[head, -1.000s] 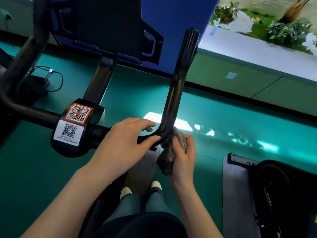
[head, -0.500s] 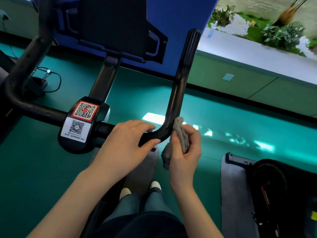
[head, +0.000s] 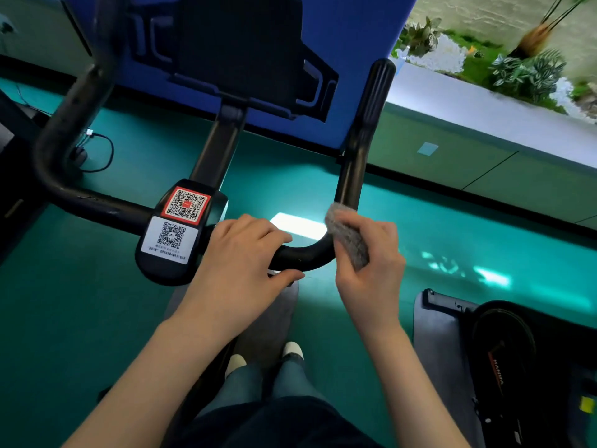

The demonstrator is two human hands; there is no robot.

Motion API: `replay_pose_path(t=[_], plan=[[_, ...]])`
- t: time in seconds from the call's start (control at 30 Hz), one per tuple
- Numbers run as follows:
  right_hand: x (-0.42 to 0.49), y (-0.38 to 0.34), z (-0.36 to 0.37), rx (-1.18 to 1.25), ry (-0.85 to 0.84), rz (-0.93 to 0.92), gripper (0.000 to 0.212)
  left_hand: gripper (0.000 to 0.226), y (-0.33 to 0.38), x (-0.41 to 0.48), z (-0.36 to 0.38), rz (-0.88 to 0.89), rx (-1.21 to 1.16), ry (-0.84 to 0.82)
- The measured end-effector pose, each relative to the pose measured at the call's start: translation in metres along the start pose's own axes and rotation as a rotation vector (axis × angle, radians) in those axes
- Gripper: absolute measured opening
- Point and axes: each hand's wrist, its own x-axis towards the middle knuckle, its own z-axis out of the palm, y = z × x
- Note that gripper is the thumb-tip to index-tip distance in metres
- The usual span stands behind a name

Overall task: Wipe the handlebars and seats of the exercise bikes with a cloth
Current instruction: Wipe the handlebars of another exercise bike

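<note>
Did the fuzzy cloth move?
Yes. The cloth slid up, from hanging under the handlebar bend to covering the bar just above it.

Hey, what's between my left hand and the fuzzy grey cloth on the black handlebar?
Head view: only a bare curved stretch of the black tubular handlebar lies between the left hand and the fuzzy grey cloth.
</note>
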Motion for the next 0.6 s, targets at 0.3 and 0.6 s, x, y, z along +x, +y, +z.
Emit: replay_pose_path(t=[0.3,0.6], plan=[[-0.004,-0.015,-0.005,-0.025,-0.068,0.062,0.029,0.047,-0.017,-0.001,-0.010,-0.009,0.012,0.023],[0.053,-0.020,-0.016,-0.212,-0.364,0.036,0.022,0.043,-0.027,-0.001,-0.010,0.041,-0.022,0.029]])
